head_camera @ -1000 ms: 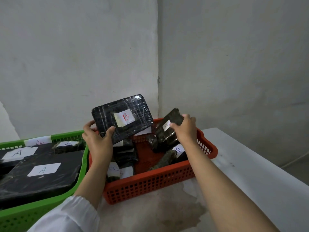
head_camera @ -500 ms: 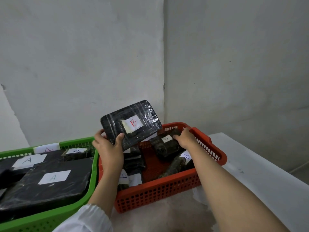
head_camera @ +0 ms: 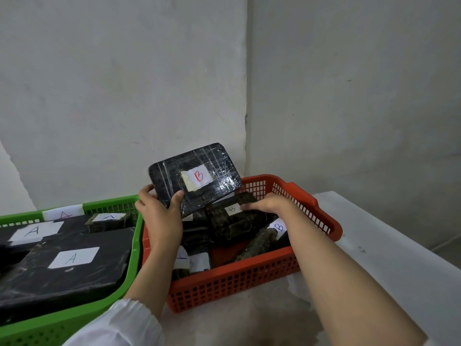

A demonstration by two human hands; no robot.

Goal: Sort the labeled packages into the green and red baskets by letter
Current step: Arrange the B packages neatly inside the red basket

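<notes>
Two baskets are set side by side on a pale table (head_camera: 389, 258): a green basket (head_camera: 129, 250) at left and a red basket (head_camera: 249, 280) at right, rims touching. A large black package (head_camera: 194, 178) with a red B label is held tilted above the red basket's far left part, gripped at its lower left corner by the left hand (head_camera: 159, 216), thumb curled over the front. A smaller dark package (head_camera: 232, 218) labeled B lies inside the red basket, touched at its top right edge by the right hand (head_camera: 269, 206); whether it is gripped cannot be told. More B packages are seen in the red basket. Black packages labeled A (head_camera: 67, 265) are stacked in the green basket.
</notes>
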